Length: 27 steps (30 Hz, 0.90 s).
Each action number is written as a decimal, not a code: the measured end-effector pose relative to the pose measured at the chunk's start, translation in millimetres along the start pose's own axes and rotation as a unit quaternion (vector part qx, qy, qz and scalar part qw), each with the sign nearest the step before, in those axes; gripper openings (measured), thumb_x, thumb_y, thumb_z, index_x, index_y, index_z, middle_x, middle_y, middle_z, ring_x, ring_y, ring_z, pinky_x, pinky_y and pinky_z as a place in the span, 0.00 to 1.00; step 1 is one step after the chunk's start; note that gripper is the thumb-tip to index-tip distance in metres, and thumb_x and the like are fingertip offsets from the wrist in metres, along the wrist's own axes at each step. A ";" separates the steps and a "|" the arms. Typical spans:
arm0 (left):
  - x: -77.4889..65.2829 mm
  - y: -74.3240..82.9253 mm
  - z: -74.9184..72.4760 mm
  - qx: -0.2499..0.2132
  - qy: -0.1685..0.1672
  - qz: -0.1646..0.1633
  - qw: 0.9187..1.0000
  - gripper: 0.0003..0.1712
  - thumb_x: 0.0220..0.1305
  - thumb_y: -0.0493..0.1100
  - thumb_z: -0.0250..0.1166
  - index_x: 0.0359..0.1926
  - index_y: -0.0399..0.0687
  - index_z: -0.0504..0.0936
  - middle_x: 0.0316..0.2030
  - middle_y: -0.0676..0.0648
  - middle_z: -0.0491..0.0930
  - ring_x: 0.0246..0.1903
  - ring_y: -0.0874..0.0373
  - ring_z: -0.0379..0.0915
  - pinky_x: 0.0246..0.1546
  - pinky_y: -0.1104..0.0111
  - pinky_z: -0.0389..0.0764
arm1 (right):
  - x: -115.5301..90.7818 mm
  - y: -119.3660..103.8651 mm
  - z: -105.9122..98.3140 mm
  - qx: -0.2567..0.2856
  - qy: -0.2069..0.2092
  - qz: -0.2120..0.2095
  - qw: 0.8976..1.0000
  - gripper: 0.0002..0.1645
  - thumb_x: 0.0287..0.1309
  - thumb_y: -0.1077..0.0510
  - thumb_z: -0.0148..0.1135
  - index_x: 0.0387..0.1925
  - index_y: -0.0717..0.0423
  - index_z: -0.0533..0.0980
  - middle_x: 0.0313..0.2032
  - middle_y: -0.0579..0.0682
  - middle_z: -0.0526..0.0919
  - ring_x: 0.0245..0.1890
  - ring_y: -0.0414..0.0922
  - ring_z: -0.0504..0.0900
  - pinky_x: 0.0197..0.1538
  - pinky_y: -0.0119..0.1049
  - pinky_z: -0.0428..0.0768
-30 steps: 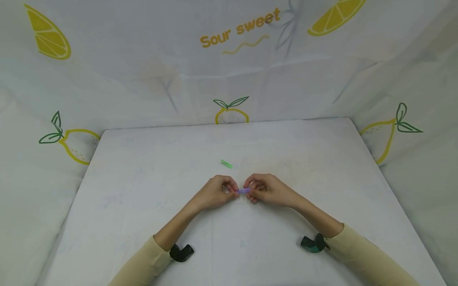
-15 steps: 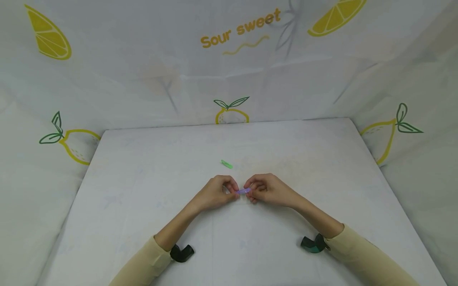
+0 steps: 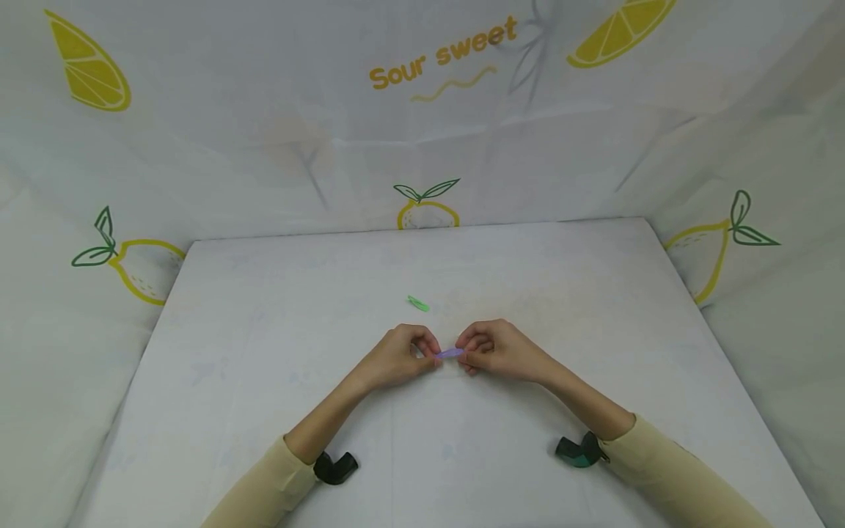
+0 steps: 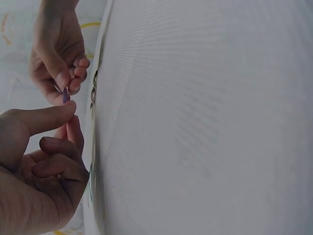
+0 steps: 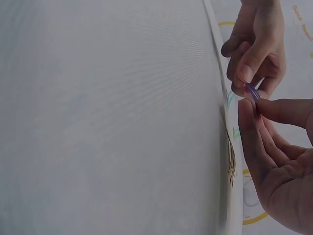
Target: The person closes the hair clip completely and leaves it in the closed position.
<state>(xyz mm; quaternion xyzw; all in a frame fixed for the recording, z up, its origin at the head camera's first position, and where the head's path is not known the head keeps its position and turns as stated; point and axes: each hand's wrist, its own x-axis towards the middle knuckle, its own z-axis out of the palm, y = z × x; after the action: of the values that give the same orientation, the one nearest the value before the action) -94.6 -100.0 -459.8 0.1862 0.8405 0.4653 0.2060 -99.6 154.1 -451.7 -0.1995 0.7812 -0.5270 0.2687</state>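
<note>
A small purple hair clip [image 3: 451,353] is held level between both hands over the middle of the table. My left hand [image 3: 399,357] pinches its left end between thumb and index finger, and my right hand [image 3: 505,352] pinches the right end. In the left wrist view only a short dark stretch of the purple clip [image 4: 65,96] shows between the fingertips. The right wrist view has the clip slanting from one thumb to the other, its ends hidden by the fingers. Beyond the hands, a green hair clip [image 3: 418,303] lies on the table.
The white-covered table [image 3: 277,293] has cloth walls with printed lemons on its back and both sides. A black wrist device [image 3: 335,468] sits by the left sleeve, and another black device [image 3: 581,449] by the right sleeve.
The right fingers have shifted slightly to the right along the purple hair clip, so more of it shows between the hands. My left hand and the green clip stay where they were.
</note>
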 end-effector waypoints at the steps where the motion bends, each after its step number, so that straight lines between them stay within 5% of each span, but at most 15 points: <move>1: 0.1 -0.1 0.1 0.001 0.000 -0.001 1.000 0.04 0.65 0.36 0.75 0.40 0.43 0.88 0.31 0.49 0.86 0.26 0.64 0.72 0.32 0.73 0.71 | 0.0 0.2 -0.1 0.000 0.001 0.002 1.000 0.11 0.68 0.69 0.66 0.49 0.73 0.80 0.36 0.60 0.91 0.33 0.48 0.92 0.42 0.37 0.91; 27: -0.1 -0.9 -2.0 0.024 -0.015 -0.024 0.999 0.04 0.67 0.39 0.76 0.37 0.44 0.88 0.30 0.50 0.86 0.29 0.64 0.74 0.37 0.72 0.74 | 0.6 0.9 2.6 -0.009 -0.009 0.014 1.000 0.11 0.69 0.69 0.67 0.48 0.74 0.81 0.35 0.61 0.90 0.32 0.48 0.92 0.40 0.37 0.91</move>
<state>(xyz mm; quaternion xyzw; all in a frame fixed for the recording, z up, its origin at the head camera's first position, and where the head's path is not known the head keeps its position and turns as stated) -95.7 -101.9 -459.6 0.1777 0.8524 0.4370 0.2256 -98.4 152.2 -453.4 -0.1959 0.7864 -0.5140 0.2809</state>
